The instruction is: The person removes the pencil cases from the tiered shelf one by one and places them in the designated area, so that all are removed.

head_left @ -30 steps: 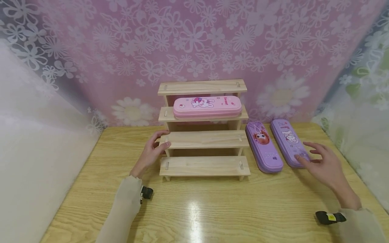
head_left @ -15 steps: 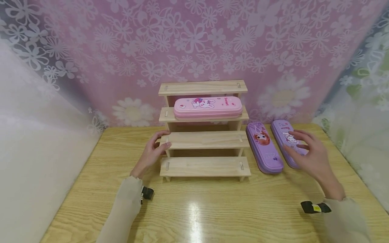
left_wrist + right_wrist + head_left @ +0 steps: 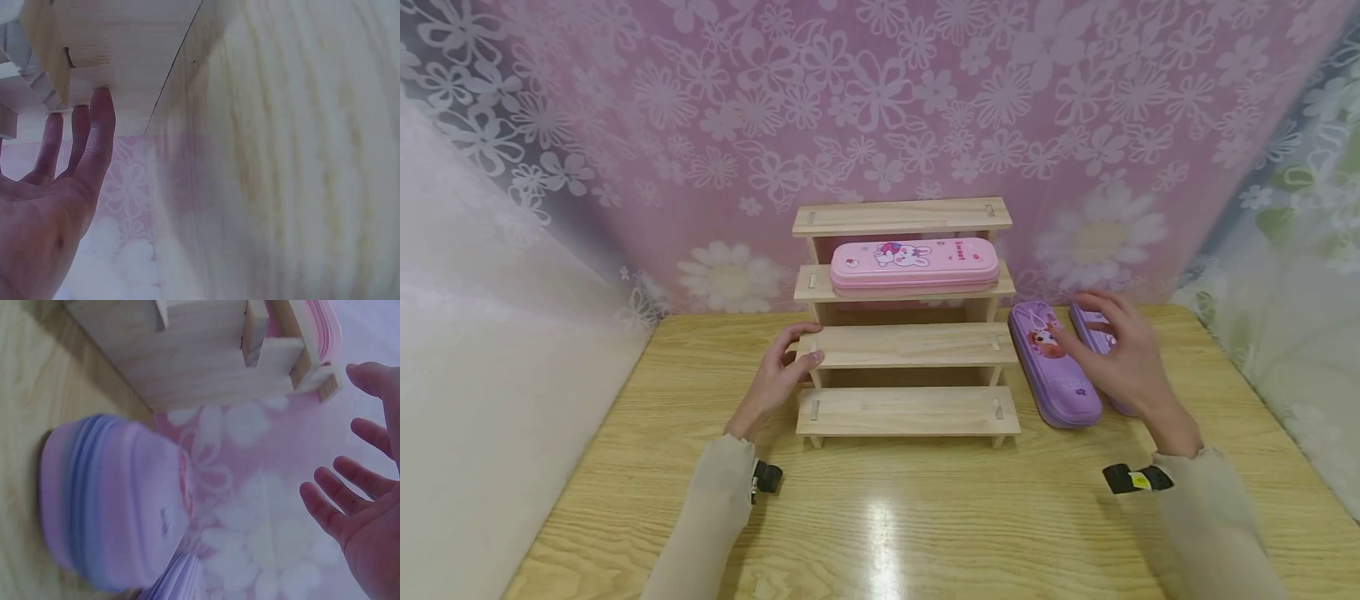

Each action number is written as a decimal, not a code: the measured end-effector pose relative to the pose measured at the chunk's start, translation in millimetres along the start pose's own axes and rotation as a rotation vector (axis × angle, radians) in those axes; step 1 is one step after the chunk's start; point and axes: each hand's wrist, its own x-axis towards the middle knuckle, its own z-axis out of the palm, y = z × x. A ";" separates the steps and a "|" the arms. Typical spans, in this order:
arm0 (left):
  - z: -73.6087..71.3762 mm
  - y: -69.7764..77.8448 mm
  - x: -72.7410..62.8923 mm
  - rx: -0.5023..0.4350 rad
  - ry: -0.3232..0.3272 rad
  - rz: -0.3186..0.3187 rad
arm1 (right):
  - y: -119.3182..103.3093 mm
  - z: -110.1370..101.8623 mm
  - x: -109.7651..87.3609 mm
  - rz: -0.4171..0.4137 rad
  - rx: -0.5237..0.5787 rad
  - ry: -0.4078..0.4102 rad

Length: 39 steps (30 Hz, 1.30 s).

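A pale wooden stepped rack (image 3: 902,346) stands mid-table in the head view. At its left end my left hand (image 3: 778,367) holds a middle step, thumb on top; the left wrist view shows fingertips (image 3: 102,100) against the wood. A pink pencil case (image 3: 917,262) with a rabbit print lies on the second step from the top. Right of the rack lies a purple pencil case (image 3: 1063,387) with a cartoon girl. Over it hovers my right hand (image 3: 1120,354), fingers spread and holding nothing. It partly hides another purple pencil case (image 3: 1084,315) beyond.
The wooden table (image 3: 880,508) carries the rack and cases. A pink flowered cloth (image 3: 880,100) hangs close behind the rack. Pale curtains (image 3: 497,333) close in both sides. Each wrist wears a black strap (image 3: 1138,479).
My right hand has moved left from the far-right purple pencil case to above the one with the girl. My left hand stays on the rack; the cases have not moved.
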 end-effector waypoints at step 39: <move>0.0 -4.5 2.4 -0.002 0.012 -0.004 | -44.0 77.0 80.5 -0.052 0.129 -0.070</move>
